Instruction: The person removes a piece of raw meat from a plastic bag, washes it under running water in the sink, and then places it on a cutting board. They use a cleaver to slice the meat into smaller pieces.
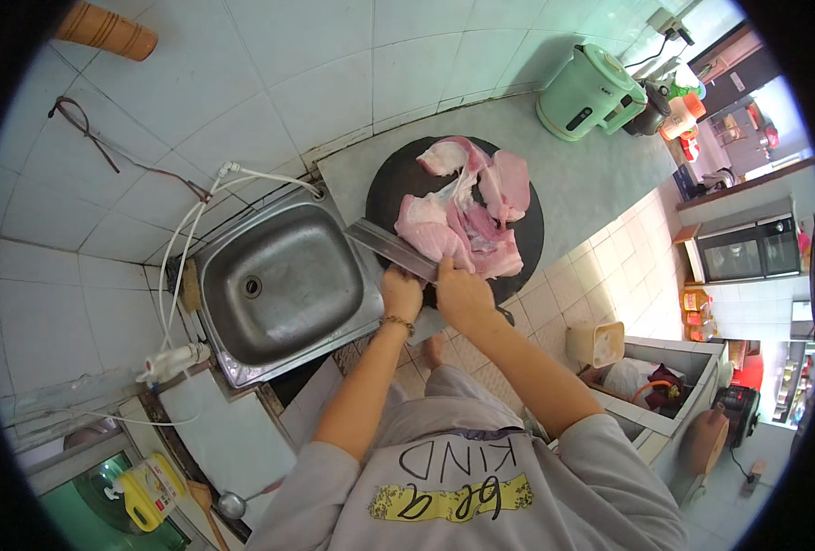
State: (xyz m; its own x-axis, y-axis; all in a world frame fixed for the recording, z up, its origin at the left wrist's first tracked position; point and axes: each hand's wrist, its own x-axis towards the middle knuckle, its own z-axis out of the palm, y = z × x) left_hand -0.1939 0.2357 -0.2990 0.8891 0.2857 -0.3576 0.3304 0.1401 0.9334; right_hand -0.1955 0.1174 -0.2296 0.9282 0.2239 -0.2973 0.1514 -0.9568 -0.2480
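My right hand [464, 295] grips the handle of a cleaver [397, 249], whose dark butt shows past my wrist. The wide steel blade points left over the near-left part of a round dark chopping board [388, 182]. My left hand [402, 295], with a bracelet at the wrist, is curled at the board's near edge, close beside the blade. Its fingertips are partly hidden, so I cannot tell whether it holds something. Large slabs of raw pink meat [431, 224] with pale fat, apparently pork, lie on the board, just beyond the blade.
A stainless steel sink [297, 255] sits to the left, with a white hose [176, 268] beside it. A green electric kettle [583, 96] stands at the back right of the grey counter [579, 186]. Tiled wall [324, 82] rises behind. A plastic tub [597, 343] is at lower right.
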